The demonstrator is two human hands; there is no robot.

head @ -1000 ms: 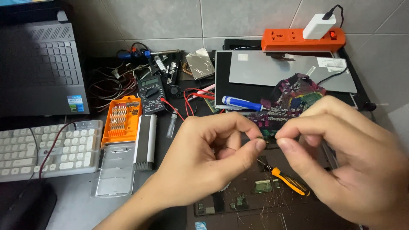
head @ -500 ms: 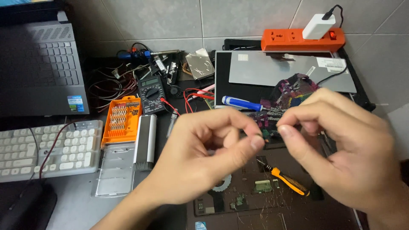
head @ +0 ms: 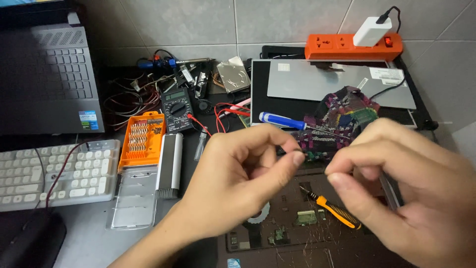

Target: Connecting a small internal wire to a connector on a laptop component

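My left hand (head: 243, 168) is raised over the opened laptop base (head: 287, 228), thumb and forefinger pinched on a small dark part at the fingertips. My right hand (head: 401, 183) faces it a few centimetres to the right, fingers curled, with a thin grey metal tool (head: 391, 193) lying between the fingers. The two sets of fingertips almost meet. Under them lie an orange-handled screwdriver (head: 337, 211), a blue-handled screwdriver (head: 280, 119) and a multicoloured circuit board (head: 347, 116).
At the left are a dark laptop (head: 49, 84), a white keyboard (head: 49, 173), an orange bit set (head: 143, 139) and a multimeter (head: 177, 109) with red leads. A grey metal panel (head: 322, 82) and an orange power strip (head: 347, 47) with a white charger (head: 372, 31) sit at the back.
Both hands stay pinched close together. My left fingertips rose a little, while my right hand lifted and then dipped slightly.
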